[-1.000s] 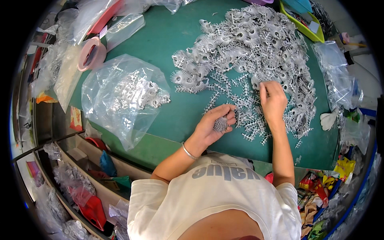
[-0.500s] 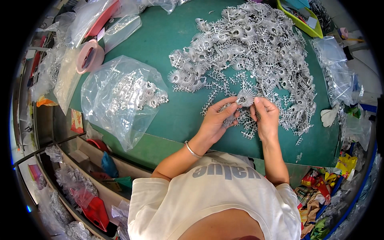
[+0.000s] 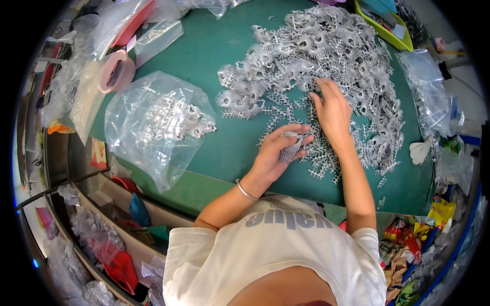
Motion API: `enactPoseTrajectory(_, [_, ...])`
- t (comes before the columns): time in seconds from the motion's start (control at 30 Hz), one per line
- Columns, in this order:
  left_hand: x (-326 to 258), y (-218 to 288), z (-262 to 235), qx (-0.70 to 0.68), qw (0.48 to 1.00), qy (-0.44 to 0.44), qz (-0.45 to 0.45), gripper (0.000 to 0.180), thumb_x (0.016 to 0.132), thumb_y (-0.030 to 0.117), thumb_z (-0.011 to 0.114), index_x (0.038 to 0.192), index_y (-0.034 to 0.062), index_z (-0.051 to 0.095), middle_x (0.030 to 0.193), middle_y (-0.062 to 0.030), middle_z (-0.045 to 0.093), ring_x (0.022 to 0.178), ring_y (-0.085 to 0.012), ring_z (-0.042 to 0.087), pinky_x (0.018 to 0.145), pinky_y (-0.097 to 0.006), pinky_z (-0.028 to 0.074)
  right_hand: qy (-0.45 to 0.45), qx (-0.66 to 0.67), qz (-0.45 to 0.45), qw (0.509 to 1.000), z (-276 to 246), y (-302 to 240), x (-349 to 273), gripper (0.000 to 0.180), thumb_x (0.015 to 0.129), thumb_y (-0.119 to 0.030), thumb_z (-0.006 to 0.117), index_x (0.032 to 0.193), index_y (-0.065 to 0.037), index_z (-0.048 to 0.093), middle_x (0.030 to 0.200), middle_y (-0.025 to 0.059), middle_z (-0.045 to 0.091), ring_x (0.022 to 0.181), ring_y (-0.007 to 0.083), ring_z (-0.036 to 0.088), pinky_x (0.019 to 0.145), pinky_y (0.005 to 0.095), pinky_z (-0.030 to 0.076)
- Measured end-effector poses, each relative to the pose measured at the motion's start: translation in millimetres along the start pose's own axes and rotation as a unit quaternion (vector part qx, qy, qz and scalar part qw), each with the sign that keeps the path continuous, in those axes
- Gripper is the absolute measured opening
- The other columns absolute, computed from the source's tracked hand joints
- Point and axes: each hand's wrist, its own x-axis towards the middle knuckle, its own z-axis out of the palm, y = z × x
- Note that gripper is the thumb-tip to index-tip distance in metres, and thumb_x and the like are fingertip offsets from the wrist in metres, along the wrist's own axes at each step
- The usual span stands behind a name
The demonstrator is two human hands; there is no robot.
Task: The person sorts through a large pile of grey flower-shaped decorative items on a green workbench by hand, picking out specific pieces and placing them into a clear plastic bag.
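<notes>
My left hand [image 3: 274, 152] is closed around a round, silvery sunburst-shaped metal piece [image 3: 290, 146] with many thin rays; whether more pieces lie behind it I cannot tell. Farther forward, my right hand [image 3: 333, 109] reaches over a large heap of similar metal pieces [image 3: 352, 66]. Its fingers are stretched out with the tips at the heap, and I see nothing held in them. Small branched metal pieces [image 3: 286, 104] lie loose between the heap and my left hand.
To the left lies a clear plastic bag [image 3: 138, 117] with metal pieces in and beside it. Behind it stands a pink tub [image 3: 127, 73]. A green tray [image 3: 393, 38] sits at the back right, above plastic bags [image 3: 426, 84]. The green table [image 3: 219, 158] has an open drawer [image 3: 109, 204] at left.
My right hand has left the sunburst piece near my left hand and moved forward onto the heap, its fingers now spread. My left hand has barely moved and still holds its piece.
</notes>
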Motion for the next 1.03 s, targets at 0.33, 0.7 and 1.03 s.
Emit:
enactPoseTrajectory(0.33, [3.8,6.2,-11.3,-0.048,0.999,0.010,-0.012,0.029,0.087,0.016,0.054,0.114,0.0059,0.051,0.100,-0.0075,0.059,0.085,-0.0193,0.059,0.062,-0.027,0.049,-0.025,0.213,-0.059,0.975,-1.2,2.8,-4.6,0.014,0.066,-0.003,0.067,0.078,-0.008,0.063,0.082,0.0051,0.053,0.071,0.0216,0.055,0.060,0.0314,0.047])
enactPoseTrajectory(0.7, [1.2,13.2,-9.4,-0.012,0.998,-0.054,0.013,0.045,0.084,0.011,0.054,0.125,0.0037,0.040,0.117,-0.0144,0.053,0.098,-0.0243,0.057,0.068,-0.030,0.054,-0.042,-0.028,-0.049,0.998,14.3,13.9,31.6,0.015,0.073,-0.004,0.057,0.087,-0.004,0.063,0.090,0.0074,0.057,0.076,0.0236,0.057,0.060,0.0326,0.048])
enactPoseTrajectory(1.03, [5.5,13.6,-14.7,-0.157,0.985,-0.075,-0.021,0.049,0.086,0.023,0.054,0.128,0.0054,0.037,0.126,-0.0178,0.044,0.105,-0.0311,0.053,0.079,-0.039,0.052,0.053,-0.029,-0.082,0.995,15.8,18.0,15.4,0.006,0.078,-0.010,0.060,0.082,-0.007,0.064,0.086,0.0022,0.059,0.080,0.0195,0.059,0.060,0.0287,0.049])
